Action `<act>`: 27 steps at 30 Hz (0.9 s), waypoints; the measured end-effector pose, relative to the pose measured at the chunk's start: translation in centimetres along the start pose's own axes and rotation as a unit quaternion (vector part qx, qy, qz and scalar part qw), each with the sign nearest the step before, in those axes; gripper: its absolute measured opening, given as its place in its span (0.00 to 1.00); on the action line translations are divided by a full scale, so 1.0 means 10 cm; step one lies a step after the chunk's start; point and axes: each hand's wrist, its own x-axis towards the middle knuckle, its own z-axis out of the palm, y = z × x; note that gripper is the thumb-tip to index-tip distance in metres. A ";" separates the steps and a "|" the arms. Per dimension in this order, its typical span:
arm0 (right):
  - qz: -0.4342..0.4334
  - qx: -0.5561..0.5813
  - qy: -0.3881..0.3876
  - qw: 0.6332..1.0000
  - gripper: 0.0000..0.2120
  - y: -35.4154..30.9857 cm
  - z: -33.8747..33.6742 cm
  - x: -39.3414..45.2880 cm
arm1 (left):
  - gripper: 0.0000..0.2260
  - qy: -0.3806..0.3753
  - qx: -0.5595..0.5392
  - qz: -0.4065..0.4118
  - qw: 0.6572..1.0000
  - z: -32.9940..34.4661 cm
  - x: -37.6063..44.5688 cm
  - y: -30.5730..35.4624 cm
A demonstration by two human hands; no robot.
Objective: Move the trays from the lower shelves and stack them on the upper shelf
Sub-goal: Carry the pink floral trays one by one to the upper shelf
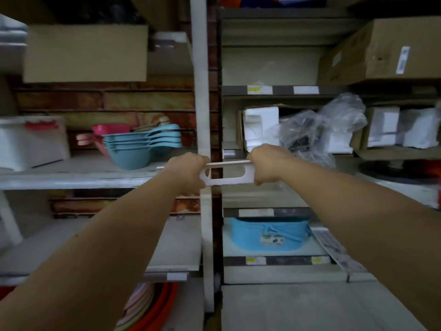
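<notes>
Storeroom shelves (100,180), white tray (226,173) edge-on, long axis left-right

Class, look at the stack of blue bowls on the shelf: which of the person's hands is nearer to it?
Left. The left hand is just right of the blue bowls; the right hand is farther right, across the white tray.

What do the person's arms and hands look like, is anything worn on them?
Both arms are bare along the whole stretch that shows, with no sleeve in view. The left hand and the right hand wear no gloves, and no watch, bracelet or ring shows. A few small dark spots mark the left forearm.
</notes>
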 end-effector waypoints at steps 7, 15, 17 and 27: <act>-0.122 0.021 -0.008 0.992 0.10 -0.14 -0.24 -0.17 | 0.21 -0.056 0.009 -0.104 0.993 -0.36 -0.55 0.03; -0.273 0.060 0.016 0.960 0.15 -0.65 -0.40 -0.40 | 0.24 -0.091 0.054 -0.236 0.966 -0.70 -1.43 0.05; -0.309 0.073 0.022 0.948 0.15 -0.87 -0.45 -0.45 | 0.22 -0.103 0.070 -0.271 0.954 -0.81 -1.68 0.01; -0.451 0.141 0.059 0.879 0.13 -2.08 -0.71 -0.71 | 0.17 -0.103 0.124 -0.420 0.893 -1.23 -2.79 -0.50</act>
